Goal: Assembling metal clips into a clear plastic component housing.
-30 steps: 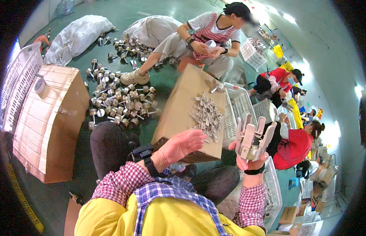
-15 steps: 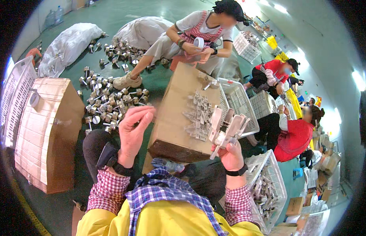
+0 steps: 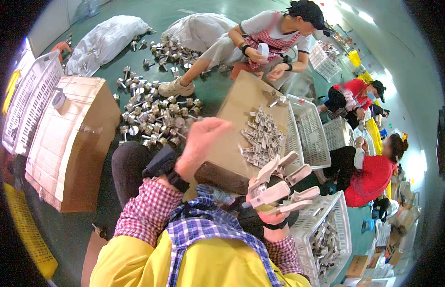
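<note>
- Several pale clips [image 3: 280,189] fan out of the right hand [image 3: 270,210], low and right of centre in the head view; they look like light, stiff plastic or metal pieces, hard-edged and a bit slick, so the bundle is best gripped low, at the ends gathered in the palm, and may splay or slip if the grip loosens.
- The right fingers are closed round the bases of the clips, mostly hidden behind them.
- The left hand [image 3: 201,143] is raised above the near edge of the cardboard sheet [image 3: 241,110], fingers loosely curled and slightly apart, holding nothing that I can make out.
- More clips lie in a pile [image 3: 263,136] on the far right part of the sheet, near the white basket [image 3: 311,136].
- A second basket [image 3: 328,234] of parts sits near right.
- A box [image 3: 69,143] stands left; metal fittings [image 3: 155,112] litter the floor beyond.
</note>
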Demonstrator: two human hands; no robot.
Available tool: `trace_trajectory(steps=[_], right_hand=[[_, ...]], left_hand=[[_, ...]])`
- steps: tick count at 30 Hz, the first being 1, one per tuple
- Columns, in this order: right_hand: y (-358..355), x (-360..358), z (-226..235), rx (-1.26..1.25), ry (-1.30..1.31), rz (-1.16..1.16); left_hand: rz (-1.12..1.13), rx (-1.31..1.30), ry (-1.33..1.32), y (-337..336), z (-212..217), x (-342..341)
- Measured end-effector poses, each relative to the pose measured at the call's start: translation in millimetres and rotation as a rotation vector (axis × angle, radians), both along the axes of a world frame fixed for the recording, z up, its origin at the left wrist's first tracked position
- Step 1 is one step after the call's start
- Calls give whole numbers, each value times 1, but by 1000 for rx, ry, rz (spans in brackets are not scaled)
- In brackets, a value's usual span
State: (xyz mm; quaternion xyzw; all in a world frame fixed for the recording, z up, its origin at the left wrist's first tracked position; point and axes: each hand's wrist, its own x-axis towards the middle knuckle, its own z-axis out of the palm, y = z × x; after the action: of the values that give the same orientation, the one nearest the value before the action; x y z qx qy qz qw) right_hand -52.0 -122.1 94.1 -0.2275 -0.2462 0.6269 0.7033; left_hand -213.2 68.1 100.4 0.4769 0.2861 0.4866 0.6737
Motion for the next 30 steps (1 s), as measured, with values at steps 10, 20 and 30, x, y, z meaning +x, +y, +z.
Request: trace_trajectory(steps=[10,20,30], right_hand=[[3,-26,22,-300,-3,195],[18,-17,21,-236,-621,187],[5,-33,18,-167,-1109,-374]], left_hand=[[-289,-1,-79,-20,-6,44],[-100,313,108,-19,-21,52],[17,392,261,-18,-51,27]])
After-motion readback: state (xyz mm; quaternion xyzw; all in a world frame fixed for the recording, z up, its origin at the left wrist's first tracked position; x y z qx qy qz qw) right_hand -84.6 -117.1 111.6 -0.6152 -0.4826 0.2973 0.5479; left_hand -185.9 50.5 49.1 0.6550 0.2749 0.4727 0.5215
